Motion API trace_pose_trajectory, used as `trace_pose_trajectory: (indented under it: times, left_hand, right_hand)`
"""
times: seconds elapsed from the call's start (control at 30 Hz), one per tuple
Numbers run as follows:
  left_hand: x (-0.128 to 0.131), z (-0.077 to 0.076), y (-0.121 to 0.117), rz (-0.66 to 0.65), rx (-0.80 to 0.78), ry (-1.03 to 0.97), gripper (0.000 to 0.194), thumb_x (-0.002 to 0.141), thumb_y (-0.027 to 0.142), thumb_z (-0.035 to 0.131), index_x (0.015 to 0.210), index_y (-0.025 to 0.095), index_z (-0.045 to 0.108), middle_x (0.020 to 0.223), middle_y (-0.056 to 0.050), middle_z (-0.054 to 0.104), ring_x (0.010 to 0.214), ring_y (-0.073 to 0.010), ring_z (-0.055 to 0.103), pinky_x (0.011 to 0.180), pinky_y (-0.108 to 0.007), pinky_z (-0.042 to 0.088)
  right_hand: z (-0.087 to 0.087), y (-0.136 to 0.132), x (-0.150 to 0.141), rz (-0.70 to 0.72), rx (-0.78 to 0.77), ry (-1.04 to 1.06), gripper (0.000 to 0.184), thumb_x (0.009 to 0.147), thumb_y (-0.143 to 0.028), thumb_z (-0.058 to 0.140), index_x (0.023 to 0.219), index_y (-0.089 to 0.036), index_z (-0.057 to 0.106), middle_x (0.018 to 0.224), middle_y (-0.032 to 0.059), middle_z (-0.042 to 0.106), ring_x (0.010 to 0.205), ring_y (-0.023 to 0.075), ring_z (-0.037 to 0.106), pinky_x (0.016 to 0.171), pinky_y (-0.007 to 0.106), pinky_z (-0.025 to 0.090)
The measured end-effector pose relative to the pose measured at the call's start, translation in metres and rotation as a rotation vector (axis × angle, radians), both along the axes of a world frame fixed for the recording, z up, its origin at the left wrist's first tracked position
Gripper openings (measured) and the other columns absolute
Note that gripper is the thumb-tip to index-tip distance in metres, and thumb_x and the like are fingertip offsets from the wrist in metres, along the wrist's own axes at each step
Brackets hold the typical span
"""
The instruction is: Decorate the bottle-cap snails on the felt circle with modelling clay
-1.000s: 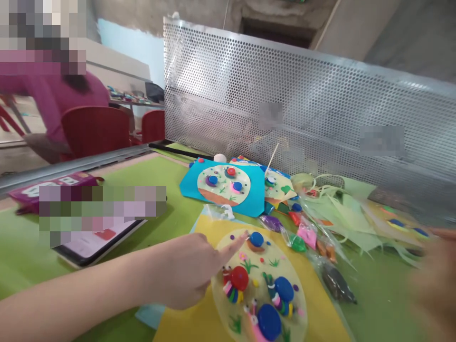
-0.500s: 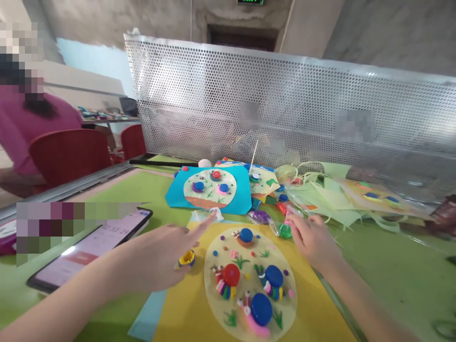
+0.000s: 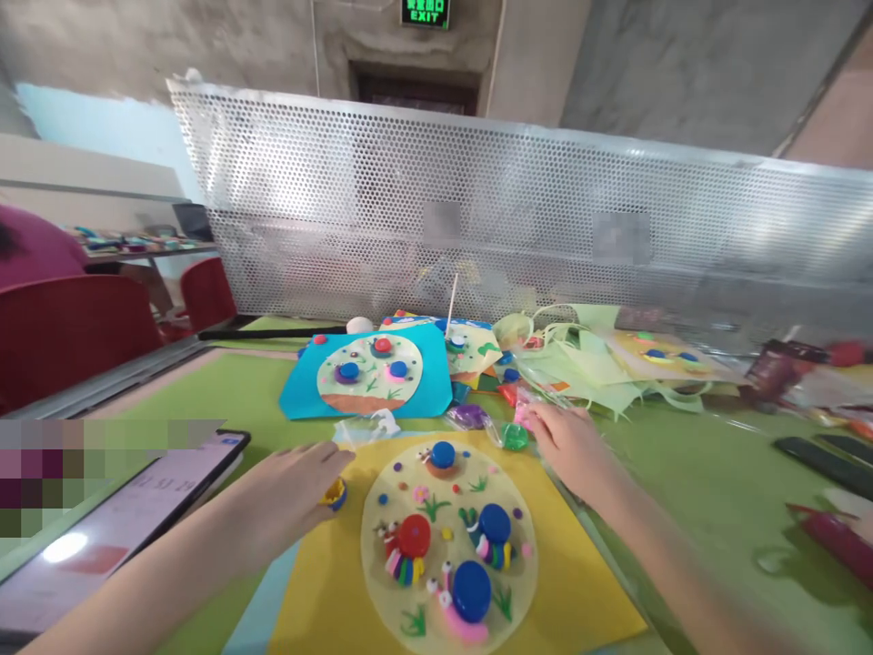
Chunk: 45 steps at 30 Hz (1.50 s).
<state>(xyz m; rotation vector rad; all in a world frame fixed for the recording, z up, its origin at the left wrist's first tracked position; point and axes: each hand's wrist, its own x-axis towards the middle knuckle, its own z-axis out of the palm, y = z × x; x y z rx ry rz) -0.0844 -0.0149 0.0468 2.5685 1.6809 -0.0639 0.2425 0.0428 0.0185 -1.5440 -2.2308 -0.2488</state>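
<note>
My left hand [image 3: 296, 487] is open and hovers over the left edge of a yellow sheet [image 3: 579, 591], fingers reaching forward. Close by its fingertips is a blue bottle cap [image 3: 336, 494] with yellow inside. My right hand [image 3: 569, 446] is closed at the fingertips on a small packet of pink clay [image 3: 524, 409], beyond the sheet's far right corner. On the sheet lies a pale round disc [image 3: 436, 537] bearing clay snails with cap shells: a red cap [image 3: 415, 537], a large blue cap [image 3: 471, 591] and other blue ones. Green clay grass tufts and coloured dots surround them.
A phone [image 3: 129, 528] lies at left. Behind the sheet are a blue card [image 3: 300, 387] with snails, a purple clay packet [image 3: 467, 417], a green one [image 3: 514, 437] and paper scraps [image 3: 579, 364]. A perforated metal screen [image 3: 409, 209] stands behind. Scissors [image 3: 828, 464] lie at right.
The view has swung right, so everything sits further left. My left index finger, stretched toward the white clay packet before, has drawn back. My right hand stays by the pink packet.
</note>
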Motion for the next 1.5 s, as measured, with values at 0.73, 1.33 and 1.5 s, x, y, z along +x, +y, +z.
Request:
trace_pose_trajectory:
  times: [0.73, 1.33, 1.5]
  left_hand:
    - [0.017, -0.006, 0.015, -0.030, 0.296, -0.362, 0.036, 0.089, 0.042, 0.043, 0.120, 0.025, 0.050, 0.114, -0.005, 0.065, 0.107, -0.0247, 0.058, 0.091, -0.041, 0.045]
    - [0.092, -0.009, -0.005, -0.320, 0.428, -0.725, 0.052, 0.087, 0.015, 0.049, 0.132, 0.029, 0.027, 0.089, 0.006, 0.069, 0.094, -0.0135, 0.062, 0.087, -0.033, 0.047]
    - [0.088, -0.009, -0.007, -0.168, 0.368, -0.712, 0.069, 0.084, 0.018, 0.057, 0.139, 0.031, 0.017, 0.078, 0.007, 0.073, 0.087, -0.0184, 0.064, 0.085, -0.041, 0.045]
  right_hand:
    - [0.022, -0.020, 0.016, -0.257, -0.340, -0.095, 0.012, 0.066, -0.026, 0.069, 0.073, -0.021, 0.061, 0.064, 0.0039, 0.065, 0.055, 0.0213, 0.062, 0.043, 0.024, 0.033]
    - [0.018, -0.056, -0.039, 0.294, 0.098, -0.122, 0.018, 0.074, -0.032, 0.061, 0.085, -0.018, 0.057, 0.062, 0.0021, 0.068, 0.056, 0.0200, 0.059, 0.063, 0.032, 0.040]
    - [0.015, -0.059, -0.043, 0.325, 0.106, -0.132, 0.014, 0.076, -0.033, 0.059, 0.079, -0.020, 0.052, 0.058, 0.0001, 0.065, 0.052, 0.0184, 0.055, 0.060, 0.031, 0.036]
